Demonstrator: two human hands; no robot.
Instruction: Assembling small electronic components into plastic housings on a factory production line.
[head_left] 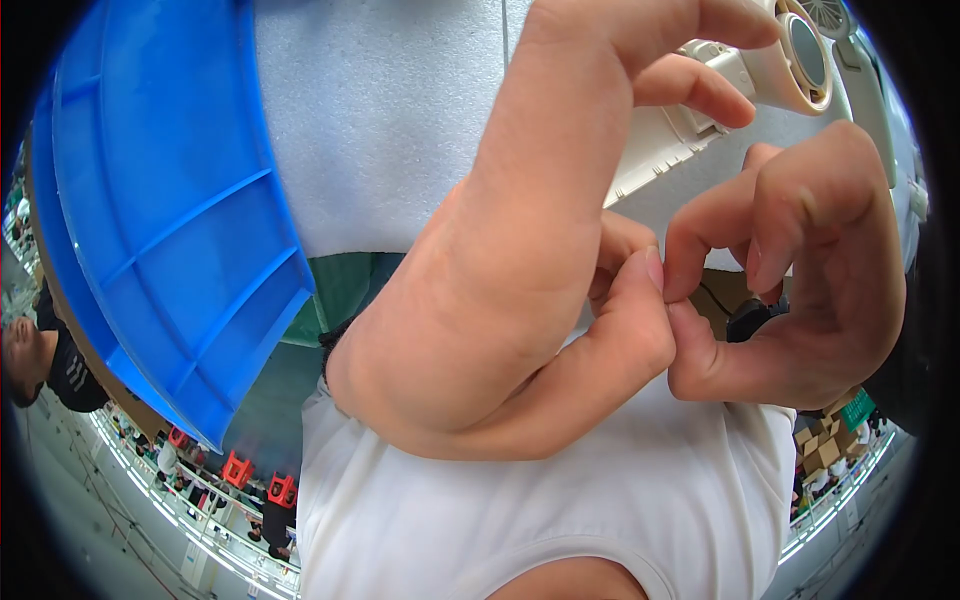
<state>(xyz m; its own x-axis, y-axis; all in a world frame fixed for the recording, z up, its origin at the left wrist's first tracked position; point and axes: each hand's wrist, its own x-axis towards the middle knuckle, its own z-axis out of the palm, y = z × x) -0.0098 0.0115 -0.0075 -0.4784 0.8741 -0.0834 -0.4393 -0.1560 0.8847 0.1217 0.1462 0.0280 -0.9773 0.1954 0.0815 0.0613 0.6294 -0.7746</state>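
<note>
My left hand (545, 215) is bent at the wrist, thumb and index finger pinched together while other fingers reach out above. Facing it, my right hand (835, 260) is curled, its thumb and index fingertips pressed close. The two pinches meet in front of my white shirt; anything between them is too small or hidden to make out. Behind my fingers lies a cream-white plastic housing (655, 155) with a toothed edge, partly covered by my left hand. At its upper right is a round cream ring-shaped part (806, 52) with a grey disc inside.
A white foam sheet (375, 130) covers the work surface. On the left stands a large blue plastic bin (165, 130) with ribbed walls. More pale plastic parts (865, 95) sit at the upper right. Another person (60, 355) is at the far left; red stools (238, 468) stand in the background.
</note>
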